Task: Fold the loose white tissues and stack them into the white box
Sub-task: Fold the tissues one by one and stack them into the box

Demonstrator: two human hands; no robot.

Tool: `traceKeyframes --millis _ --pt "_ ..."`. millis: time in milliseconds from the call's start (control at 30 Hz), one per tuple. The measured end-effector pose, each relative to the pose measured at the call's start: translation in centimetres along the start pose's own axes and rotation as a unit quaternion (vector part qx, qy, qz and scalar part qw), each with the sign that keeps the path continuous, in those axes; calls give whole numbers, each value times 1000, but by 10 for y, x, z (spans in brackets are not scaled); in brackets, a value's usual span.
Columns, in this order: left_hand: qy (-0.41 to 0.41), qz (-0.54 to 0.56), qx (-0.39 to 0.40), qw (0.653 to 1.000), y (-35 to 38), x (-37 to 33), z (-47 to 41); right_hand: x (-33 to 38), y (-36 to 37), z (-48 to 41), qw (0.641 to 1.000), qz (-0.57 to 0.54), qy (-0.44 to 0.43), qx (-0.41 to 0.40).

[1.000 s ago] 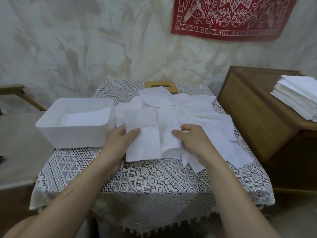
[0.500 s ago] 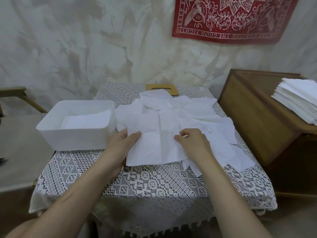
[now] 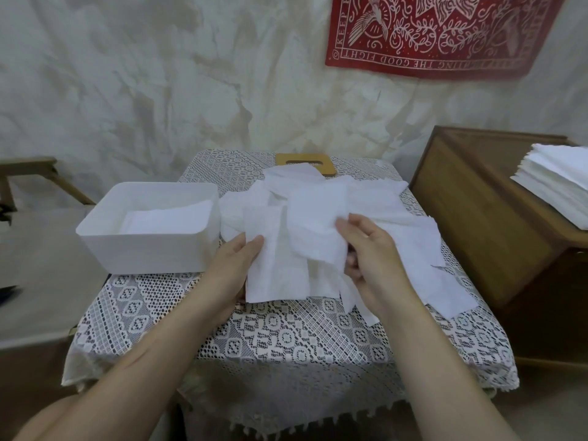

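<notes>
1. Head view, the work: a small table covered by a lace cloth (image 3: pixel 286 338) stands against a mottled pale wall (image 3: pixel 159 74). A heap of loose tissues (image 3: pixel 397 218) lies spread over the middle and right of the cloth, the sheets overlapping one another, and some reach the right edge.
2. Head view, the sheet in hand: one tissue (image 3: pixel 276 272) lies on the near side of the heap, its near edge flat on the lace. Its right part is lifted off the table and bends over toward the left.
3. Head view, left hand (image 3: pixel 235 262): the fingers are straight and together and lie flat on the left edge of that tissue, pressing it to the table. The hand grips nothing.
4. Head view, right hand (image 3: pixel 369 249): it pinches the raised flap of the same tissue, with the thumb on top and the fingers curled beneath the paper.
5. Head view, the container: the white box (image 3: pixel 149 246) stands on the left part of the table, just beside the heap, its near right corner close to the left hand. Folded tissues (image 3: pixel 168 218) lie flat inside it, below the rim.
6. Head view, the far edge: a wooden frame (image 3: pixel 305 160) with a slot lies on the cloth, partly under the farthest sheets.
7. Head view, the surroundings: a wooden cabinet (image 3: pixel 477 224) stands right of the table, and a stack of white sheets (image 3: pixel 556 186) rests on its top. A red cloth (image 3: pixel 445 33) with a white pattern hangs on the wall above.
</notes>
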State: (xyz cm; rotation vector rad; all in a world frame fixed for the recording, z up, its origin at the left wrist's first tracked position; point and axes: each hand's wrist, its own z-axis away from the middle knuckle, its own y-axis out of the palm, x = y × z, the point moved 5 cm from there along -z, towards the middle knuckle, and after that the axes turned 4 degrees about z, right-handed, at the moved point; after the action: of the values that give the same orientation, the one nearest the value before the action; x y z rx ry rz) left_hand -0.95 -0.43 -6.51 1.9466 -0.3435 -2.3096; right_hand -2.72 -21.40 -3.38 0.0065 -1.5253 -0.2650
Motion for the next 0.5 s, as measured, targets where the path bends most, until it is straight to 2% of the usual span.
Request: traceKeyframes --millis 133,233,333,500 --pt "3 19 6 1000 3 0 0 -10 14 3 982 186 -1 17" --pt "0 20 -2 1000 2 0 -1 -9 10 0 963 264 -22 -39" --pt "-3 14 -1 1000 1 0 1 -8 7 -3 967 249 -31 -47" --pt "-13 20 18 1000 2 0 0 -9 17 2 989 146 -14 -15"
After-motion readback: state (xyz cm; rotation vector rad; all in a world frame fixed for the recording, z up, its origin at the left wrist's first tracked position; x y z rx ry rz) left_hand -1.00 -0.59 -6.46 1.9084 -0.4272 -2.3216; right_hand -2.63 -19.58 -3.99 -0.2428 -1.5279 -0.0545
